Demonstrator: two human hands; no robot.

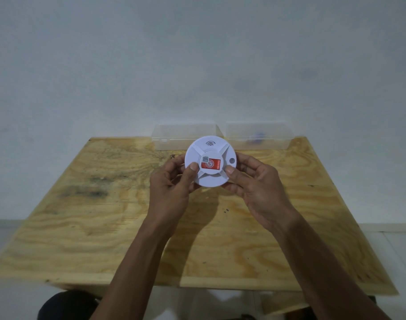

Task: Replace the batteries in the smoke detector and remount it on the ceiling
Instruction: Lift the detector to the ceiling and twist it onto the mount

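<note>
— What's on the smoke detector (210,160)?
— Red sticker, white S in a circle, small code square beside it; wave mark at twelve o'clock. Round face tilted toward me, above the plywood table (86,227).
— Hands?
— My left hand (172,183) grips it at nine o'clock, right hand (255,183) at three. Two clear boxes (174,135) behind it.

The surface (105,227) is a bare plywood sheet with strong wavy grain and dark smudges toward its left side. Along its far edge lie two clear plastic boxes side by side: the left box (172,137) near the middle of that edge, the right box (266,137) toward the far right corner, with something blue (256,137) inside, too blurred to identify.
</note>
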